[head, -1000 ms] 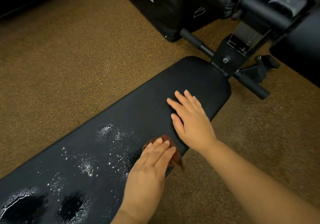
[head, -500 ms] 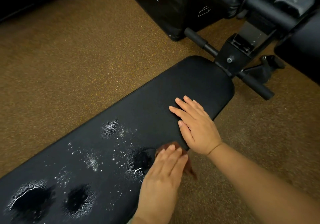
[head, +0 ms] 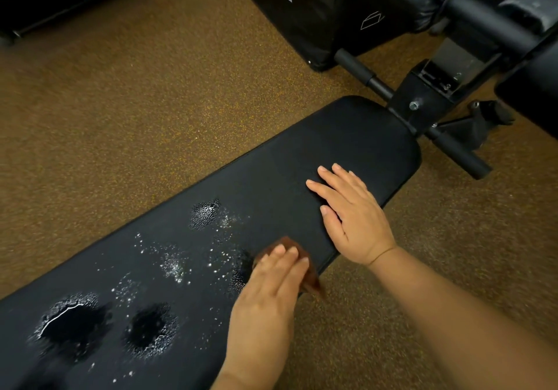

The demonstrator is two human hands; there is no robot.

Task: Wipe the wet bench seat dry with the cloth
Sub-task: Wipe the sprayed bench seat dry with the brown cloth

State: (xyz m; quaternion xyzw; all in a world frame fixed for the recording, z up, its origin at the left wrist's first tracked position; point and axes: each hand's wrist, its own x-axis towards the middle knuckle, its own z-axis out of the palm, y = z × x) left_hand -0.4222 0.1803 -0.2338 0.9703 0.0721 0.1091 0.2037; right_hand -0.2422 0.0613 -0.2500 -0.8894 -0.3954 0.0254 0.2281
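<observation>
Your left hand (head: pixel 271 287), low in the centre of the frame, lies flat with straight fingers on a small brown cloth (head: pixel 290 246), pressing it onto the black padded bench seat (head: pixel 347 136) near the seat's lower-right edge. Most of the cloth is hidden under your fingers; a brown corner shows above the fingertips and another hangs off the seat edge to the right of your hand. Your right hand (head: pixel 350 214) rests open, palm down, on the dry end of the seat toward the right of the frame, holding nothing and apparently steadying you.

Judged from how the water lies, you are early in the job. The stretch of seat from your right hand up to the rounded end by the black metal frame (head: pixel 422 99) looks matte and dry. Everything left of the cloth is wet: a beaded patch (head: pixel 205 213) in the centre of the frame, a scatter of fine droplets (head: pixel 173 266) below it, a dark wet spot just beside your left fingers, and two large puddles (head: pixel 72 323) (head: pixel 151 329) at the lower left. Those puddles hold the most water, and a cloth this small may saturate before you clear them, so expect to wring or refold it.
</observation>
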